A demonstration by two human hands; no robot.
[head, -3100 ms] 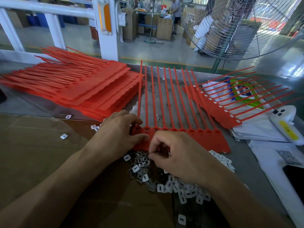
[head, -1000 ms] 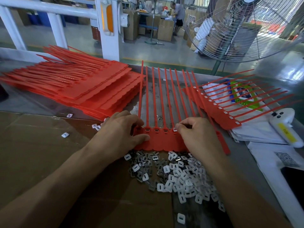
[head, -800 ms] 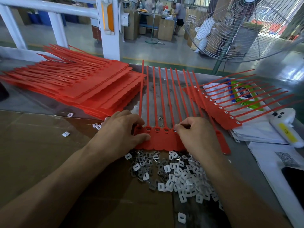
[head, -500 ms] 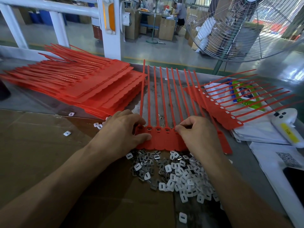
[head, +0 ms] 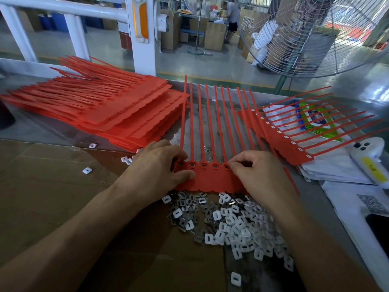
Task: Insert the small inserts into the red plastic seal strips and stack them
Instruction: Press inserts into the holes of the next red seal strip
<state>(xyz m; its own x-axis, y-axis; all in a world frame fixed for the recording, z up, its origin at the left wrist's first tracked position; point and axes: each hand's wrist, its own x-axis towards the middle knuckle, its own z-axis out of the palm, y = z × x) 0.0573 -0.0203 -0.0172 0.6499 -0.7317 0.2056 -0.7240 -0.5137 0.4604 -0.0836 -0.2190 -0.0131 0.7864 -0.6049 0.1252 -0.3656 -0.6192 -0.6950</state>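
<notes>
Flat red seal strip (head: 212,178) with long thin tails pointing away, left hand (head: 156,171) holding its end, right hand (head: 259,171) fingers curled, pinching its slots

The seal strips (head: 210,180) are smooth red plastic with a soft sheen. The inserts (head: 235,224) look like white plastic, some grey and metallic. Matt brown cardboard (head: 52,186) covers the dull metal table's (head: 31,129) left side.
</notes>
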